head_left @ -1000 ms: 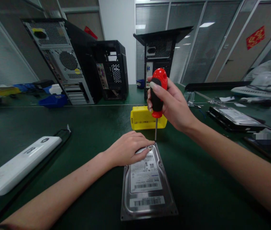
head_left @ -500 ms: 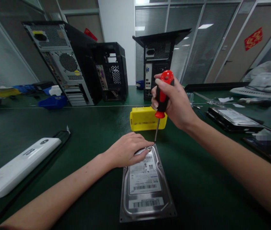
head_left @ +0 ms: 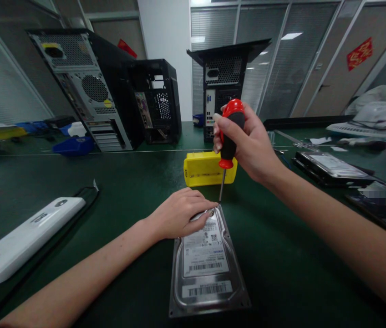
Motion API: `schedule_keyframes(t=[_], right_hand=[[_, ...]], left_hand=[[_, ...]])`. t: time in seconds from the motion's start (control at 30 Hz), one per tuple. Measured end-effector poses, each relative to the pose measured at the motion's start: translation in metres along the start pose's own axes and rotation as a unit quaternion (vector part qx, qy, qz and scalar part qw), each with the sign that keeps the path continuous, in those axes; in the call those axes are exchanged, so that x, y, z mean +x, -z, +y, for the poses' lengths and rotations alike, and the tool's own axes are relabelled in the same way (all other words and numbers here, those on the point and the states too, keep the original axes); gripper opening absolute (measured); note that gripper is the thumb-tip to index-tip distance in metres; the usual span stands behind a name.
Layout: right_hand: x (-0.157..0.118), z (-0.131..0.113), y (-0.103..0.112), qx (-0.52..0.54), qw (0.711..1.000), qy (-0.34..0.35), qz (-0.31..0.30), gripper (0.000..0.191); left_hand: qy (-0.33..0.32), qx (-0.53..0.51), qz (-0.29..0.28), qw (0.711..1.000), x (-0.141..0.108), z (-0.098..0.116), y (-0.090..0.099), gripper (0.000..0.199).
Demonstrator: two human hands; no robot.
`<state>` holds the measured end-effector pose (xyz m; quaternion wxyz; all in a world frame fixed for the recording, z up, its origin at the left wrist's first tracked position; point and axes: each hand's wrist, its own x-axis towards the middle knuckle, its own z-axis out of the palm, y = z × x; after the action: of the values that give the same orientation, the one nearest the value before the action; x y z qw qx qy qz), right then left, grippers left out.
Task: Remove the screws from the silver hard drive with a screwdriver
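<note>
A silver hard drive [head_left: 210,273] with a white barcoded label lies flat on the dark green table, label side up. My left hand [head_left: 182,214] holds it at the far left corner, thumb on the label and fingers over the far edge. My right hand [head_left: 247,141] is closed around the red and black handle of a screwdriver [head_left: 232,136]. The shaft points down, and its tip meets the drive's far right corner. Whether a screw sits under the tip is too small to tell. Just behind stands a yellow bin [head_left: 201,169] with several small screws in it.
Computer cases [head_left: 93,91] stand at the back, one [head_left: 222,91] behind my right hand. A white power strip [head_left: 36,234] with a black cable lies left. Another drive [head_left: 331,167] is at right, where a person [head_left: 372,102] sits. A blue bin [head_left: 73,146] stands at back left.
The screwdriver handle has turned in my right hand, showing more black grip, and the fingers have shifted around it. My left hand and the hard drive stay in place.
</note>
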<state>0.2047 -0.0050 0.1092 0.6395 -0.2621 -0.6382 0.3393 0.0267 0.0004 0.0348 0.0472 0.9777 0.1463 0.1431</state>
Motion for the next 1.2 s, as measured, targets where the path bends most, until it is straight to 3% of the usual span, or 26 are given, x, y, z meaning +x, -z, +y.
schedule_keyframes(t=[0.17,0.37,0.57,0.73,1.0,1.2], right_hand=[[0.0022,0.0006,0.0017,0.025,1.000,-0.015,0.001,0.024],[0.0037,0.0001,0.0044,0.032,0.999,-0.023,-0.003,0.017],[0.0025,0.0028,0.0053,0.023,1.000,0.007,-0.007,0.023],[0.0017,0.0016,0.0038,0.010,1.000,0.006,0.011,0.025],[0.0019,0.0004,0.0074,0.034,0.999,-0.020,-0.026,0.027],[0.0001,0.0027,0.0050,-0.007,1.000,0.008,-0.021,0.024]], left_hand=[[-0.013,-0.007,0.014,1.000,-0.0014,-0.0010,-0.0015,0.032],[-0.029,-0.038,-0.007,0.999,-0.0030,-0.0038,-0.0020,0.034],[-0.030,-0.052,-0.036,0.998,-0.0015,-0.0046,-0.0010,0.036],[-0.028,-0.055,-0.035,0.997,-0.0007,-0.0043,-0.0007,0.036],[-0.031,-0.058,-0.032,0.997,-0.0017,-0.0041,-0.0013,0.036],[-0.032,-0.058,-0.030,0.997,-0.0007,-0.0039,-0.0021,0.036]])
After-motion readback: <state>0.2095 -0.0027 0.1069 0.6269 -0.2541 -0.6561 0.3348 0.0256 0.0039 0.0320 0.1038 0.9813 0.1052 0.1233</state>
